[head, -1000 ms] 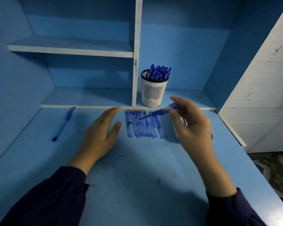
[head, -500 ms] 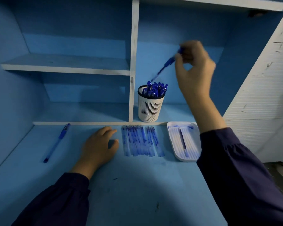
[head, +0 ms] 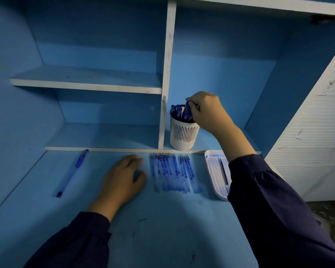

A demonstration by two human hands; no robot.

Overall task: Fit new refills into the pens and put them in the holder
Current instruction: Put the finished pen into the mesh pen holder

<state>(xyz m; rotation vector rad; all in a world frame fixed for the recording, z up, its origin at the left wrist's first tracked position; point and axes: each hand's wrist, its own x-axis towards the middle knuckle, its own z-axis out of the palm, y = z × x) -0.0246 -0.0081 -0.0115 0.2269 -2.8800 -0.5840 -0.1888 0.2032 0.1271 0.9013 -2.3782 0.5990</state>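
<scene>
Half a second before, the right hand (head: 207, 111) had been raised well above the holder (head: 183, 136) with a pen slanting in the air; now it had come down to the holder's mouth. Its fingertips were curled over and pinching the top of that pen (head: 187, 111), which stood nearly upright inside the holder among the other blue pens (head: 176, 111) just left of the fingers. The white slotted holder sat directly beneath the hand on the low shelf (head: 104, 135), unmoved. The left hand (head: 122, 176) had stayed where it was, palm down on the blue surface (head: 162, 229), fingers relaxed and loosely spread, holding nothing. Just to the right of its thumb lay the row of refills (head: 172, 173), side by side and in the same order as before. Further right of them, partly hidden under the right forearm and its dark sleeve (head: 269, 200), was the white tray (head: 211, 167) with one slim dark stick lying in it; what it was could not be told. Well to the left of the left hand, a single capped loose pen (head: 72, 174) lay slanted on the surface, also unmoved.
</scene>
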